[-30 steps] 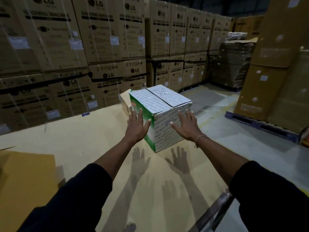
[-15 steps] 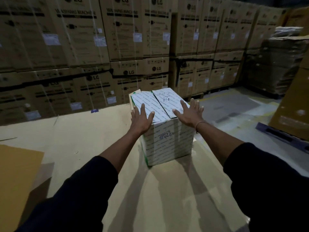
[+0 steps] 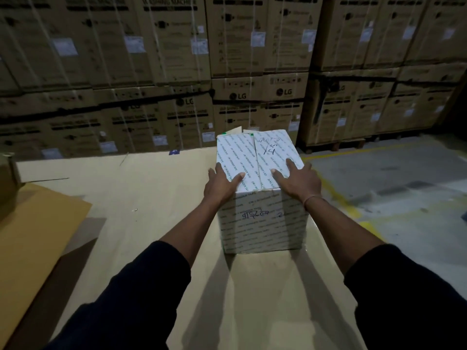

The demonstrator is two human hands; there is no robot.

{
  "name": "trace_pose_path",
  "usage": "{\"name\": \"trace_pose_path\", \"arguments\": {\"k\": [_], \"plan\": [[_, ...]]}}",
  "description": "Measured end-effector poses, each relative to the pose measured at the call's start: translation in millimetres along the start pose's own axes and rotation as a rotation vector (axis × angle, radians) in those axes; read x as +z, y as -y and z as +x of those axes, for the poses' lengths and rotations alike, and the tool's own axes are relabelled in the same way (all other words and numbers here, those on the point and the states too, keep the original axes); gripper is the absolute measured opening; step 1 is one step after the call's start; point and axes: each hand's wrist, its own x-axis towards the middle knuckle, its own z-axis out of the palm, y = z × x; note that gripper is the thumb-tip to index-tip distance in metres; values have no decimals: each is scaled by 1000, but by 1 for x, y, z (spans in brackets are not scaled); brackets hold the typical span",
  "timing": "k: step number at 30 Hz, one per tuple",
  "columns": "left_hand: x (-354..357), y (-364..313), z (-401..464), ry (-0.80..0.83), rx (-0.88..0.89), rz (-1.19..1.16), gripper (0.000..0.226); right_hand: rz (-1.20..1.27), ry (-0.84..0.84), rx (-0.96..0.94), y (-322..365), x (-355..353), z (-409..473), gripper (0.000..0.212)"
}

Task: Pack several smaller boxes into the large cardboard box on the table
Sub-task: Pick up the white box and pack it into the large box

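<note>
A white box point(image 3: 262, 223) printed with small lettering stands upright on the cardboard-covered table point(image 3: 151, 198), near its right edge. Its top flaps are closed, with handwriting on the top and the front face. My left hand point(image 3: 222, 183) grips the near left top corner, thumb lying across the top. On the near right top corner sits my right hand point(image 3: 300, 183), fingers spread over the flap. A beige cardboard flap point(image 3: 236, 130) pokes up just behind the box. No large open box is visible.
A brown cardboard sheet point(image 3: 32, 236) lies on the table at the left, with a small carton point(image 3: 7, 183) at the left edge. Stacked LG appliance cartons point(image 3: 177, 72) wall off the back. Concrete floor with a yellow line point(image 3: 338, 198) lies to the right.
The box has turned so a flat face now squares toward me. My hands have shifted from its sides up onto its near top corners, and the view has moved closer.
</note>
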Motion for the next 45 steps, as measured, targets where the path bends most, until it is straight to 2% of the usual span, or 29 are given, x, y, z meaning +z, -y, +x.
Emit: {"name": "trace_pose_path", "arguments": {"k": [4,10,15,23,26,29,34,38,42,45], "plan": [[-3,-2,-7,-15,73,-60,87,59,15,-31,-3,-2,-4,95],[-6,2,-34,-15,151,-135,89,89,29,-39,-7,-10,-31,110],[-9,6,-68,-48,211,-143,82,81,21,-33,-14,-24,-58,138],[-50,20,-120,-60,250,-58,71,114,-61,-105,13,-22,-123,138],[-76,35,-139,-78,222,-19,80,101,-57,-149,41,-20,-145,137],[-110,52,-158,-111,166,25,90,109,-53,-177,73,-18,-171,134],[-173,78,-198,-180,183,69,81,127,-79,-252,129,-22,-217,134],[-224,93,-232,-216,190,53,88,137,-122,-305,172,-33,-253,136],[-280,99,-266,-295,239,76,81,155,-165,-333,216,-49,-294,134],[-319,101,-284,-339,241,117,89,162,-205,-332,245,-61,-319,133]]}}
